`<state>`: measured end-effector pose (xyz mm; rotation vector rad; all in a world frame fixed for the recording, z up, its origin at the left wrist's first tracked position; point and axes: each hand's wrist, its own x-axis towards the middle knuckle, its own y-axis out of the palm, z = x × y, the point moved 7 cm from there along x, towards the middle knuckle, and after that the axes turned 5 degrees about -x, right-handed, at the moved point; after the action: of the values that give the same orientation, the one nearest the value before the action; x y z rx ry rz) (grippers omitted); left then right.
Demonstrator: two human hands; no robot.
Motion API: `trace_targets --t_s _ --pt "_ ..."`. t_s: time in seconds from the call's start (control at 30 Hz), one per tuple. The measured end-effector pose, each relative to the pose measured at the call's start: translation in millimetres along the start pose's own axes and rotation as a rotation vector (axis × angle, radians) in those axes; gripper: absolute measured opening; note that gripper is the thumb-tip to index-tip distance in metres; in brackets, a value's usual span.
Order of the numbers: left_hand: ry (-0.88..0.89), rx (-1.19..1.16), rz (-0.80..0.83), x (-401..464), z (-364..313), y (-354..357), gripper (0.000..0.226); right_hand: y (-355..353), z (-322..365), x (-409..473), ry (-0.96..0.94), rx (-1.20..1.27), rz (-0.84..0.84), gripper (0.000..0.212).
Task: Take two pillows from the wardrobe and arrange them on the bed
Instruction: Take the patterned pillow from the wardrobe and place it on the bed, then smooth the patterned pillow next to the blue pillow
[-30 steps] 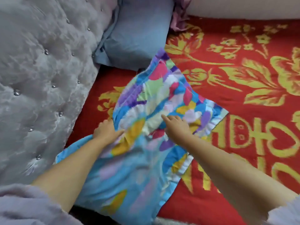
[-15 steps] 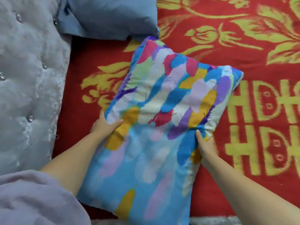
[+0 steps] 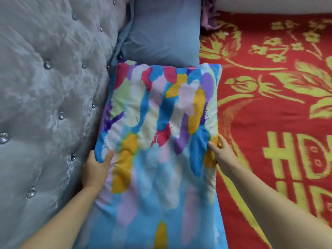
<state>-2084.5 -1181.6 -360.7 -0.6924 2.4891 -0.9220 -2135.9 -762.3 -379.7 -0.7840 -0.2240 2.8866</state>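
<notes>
A pillow with a bright feather print point(image 3: 161, 123) lies on the bed's red and yellow blanket point(image 3: 273, 97), its left side against the headboard. My left hand point(image 3: 95, 169) grips the pillow's left edge, thumb on top. My right hand point(image 3: 221, 153) grips its right edge. A plain blue pillow point(image 3: 161, 33) lies just beyond it, touching its far edge and also set against the headboard.
The grey tufted headboard point(image 3: 45, 87) with shiny buttons fills the left side. A bit of purple fabric point(image 3: 206, 17) sits by the blue pillow's far corner. The blanket stretches away to the right.
The feather pillow has swung from a tilt to lie straight, and moved left against the headboard and up to the blue pillow. My right hand went from its top to its right edge.
</notes>
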Motion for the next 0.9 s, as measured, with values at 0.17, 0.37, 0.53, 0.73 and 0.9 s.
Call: trace_targets --t_s 0.17,0.37,0.53,0.73,0.9 --pt "-0.147 0.201 0.270 49.7 46.5 25.4 0.040 35.9 -36.9 4.5 0.171 -0.446 0.120 0.058" --pt "-0.307 0.193 0.256 19.3 82.0 29.2 0.061 39.4 -100.4 -43.1 0.265 -0.446 0.097 0.057" --pt "-0.066 0.417 0.093 19.6 51.3 -9.7 0.053 62.3 -100.6 -47.4 0.213 -0.370 0.180 0.052" --pt "-0.120 0.714 0.291 17.6 37.8 12.2 0.050 67.7 -99.9 -46.8 0.271 -0.619 0.145 0.052" --pt "-0.039 0.837 0.382 15.0 10.2 6.0 0.061 64.4 -41.4 -50.7 0.159 -0.917 0.109 0.065"
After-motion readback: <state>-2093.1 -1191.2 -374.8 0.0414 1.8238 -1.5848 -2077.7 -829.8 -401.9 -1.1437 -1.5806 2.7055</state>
